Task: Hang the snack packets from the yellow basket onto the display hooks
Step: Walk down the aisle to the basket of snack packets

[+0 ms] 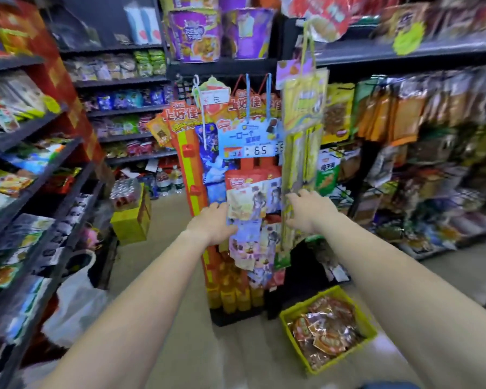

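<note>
A: Where are the packets?
B: In the basket, on the floor near right — neither hand has one.
A: And the hands?
B: Left hand on the hung bags, right hand on the yellow strip — probably parting them to find a hook. The fingers are too blurred to tell their curl.

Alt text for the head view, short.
Both hands reach to a shop end display: the left hand at hanging snack packets, the right hand at a yellow strip. The yellow basket of packets sits on the floor below right.

Yellow basket, brown-red snack packets, orange display stand
</note>
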`<state>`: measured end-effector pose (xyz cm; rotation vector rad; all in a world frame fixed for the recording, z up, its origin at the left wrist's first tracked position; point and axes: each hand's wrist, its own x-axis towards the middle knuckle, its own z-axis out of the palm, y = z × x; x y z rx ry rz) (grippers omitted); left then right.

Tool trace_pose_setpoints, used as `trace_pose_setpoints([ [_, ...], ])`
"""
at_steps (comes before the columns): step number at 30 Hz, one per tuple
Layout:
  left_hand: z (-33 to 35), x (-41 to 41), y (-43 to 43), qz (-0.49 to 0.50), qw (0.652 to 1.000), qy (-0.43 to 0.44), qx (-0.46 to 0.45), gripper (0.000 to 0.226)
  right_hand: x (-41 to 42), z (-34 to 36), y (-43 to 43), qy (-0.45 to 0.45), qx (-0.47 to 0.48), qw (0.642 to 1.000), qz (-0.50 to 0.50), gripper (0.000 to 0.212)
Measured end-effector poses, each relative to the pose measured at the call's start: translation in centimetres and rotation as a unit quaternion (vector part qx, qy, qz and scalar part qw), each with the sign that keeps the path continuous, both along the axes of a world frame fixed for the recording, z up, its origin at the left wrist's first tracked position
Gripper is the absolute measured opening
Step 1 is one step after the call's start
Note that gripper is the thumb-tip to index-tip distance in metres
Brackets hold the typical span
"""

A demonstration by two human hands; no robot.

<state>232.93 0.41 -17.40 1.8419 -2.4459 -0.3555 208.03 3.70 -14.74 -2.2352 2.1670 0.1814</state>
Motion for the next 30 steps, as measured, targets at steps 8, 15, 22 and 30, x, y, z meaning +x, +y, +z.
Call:
trace_pose_setpoints([
  [8, -1.2, -12.6, -2.3, -0.118, 0.993, -0.008, 0.029, 0.074, -11.7, -1.3, 2.1, -0.003, 0.012, 0.996, -0.091, 0.076],
  [15, -3.6, -22.3, -4.1, -0.144, 0.988, -0.023, 0.045, 0.079, -20.7, -3.8, 0.3, -0.024, 0.041, 0.993, -0.105, 0.075],
  [22, -6.4, -28.7, -7.2, -0.143, 0.987, -0.026, 0.062, 0.078, -27.3, -6.8, -4.1, -0.047, 0.061, 0.991, -0.112, 0.075],
  [30, -8.1, -36.3, -15.8, -0.163, 0.983, -0.014, 0.088, 0.075, -32.5, -8.9, -12.6, -0.035, 0.082, 0.989, -0.116, 0.076],
])
